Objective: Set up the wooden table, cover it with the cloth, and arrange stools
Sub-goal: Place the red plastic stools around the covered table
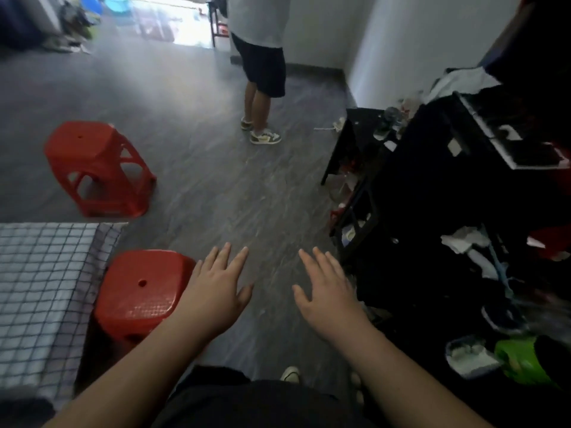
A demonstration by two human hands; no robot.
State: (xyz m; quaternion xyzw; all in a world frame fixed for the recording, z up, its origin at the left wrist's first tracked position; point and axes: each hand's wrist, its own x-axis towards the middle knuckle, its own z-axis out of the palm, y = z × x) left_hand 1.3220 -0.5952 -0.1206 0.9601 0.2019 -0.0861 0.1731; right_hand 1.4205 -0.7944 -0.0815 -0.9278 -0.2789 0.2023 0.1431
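Now both hands, left hand [216, 291] and right hand [327, 291], hover empty, fingers spread, near two red stools [139, 295].

This was a lived-in room of a home. A grey wood-look floor [234, 193] ran to plain white walls [401, 41]. A dark rack [432, 196] on the right was crammed with clothes, rags and small household bits (too jumbled to name singly). A red plastic near stool [142, 291] stood just beside a spread checked cloth [40, 288], with a matching far stool [99, 168] beyond it. Shoes and bundles [74, 29] lay heaped near a bright doorway [173, 20].
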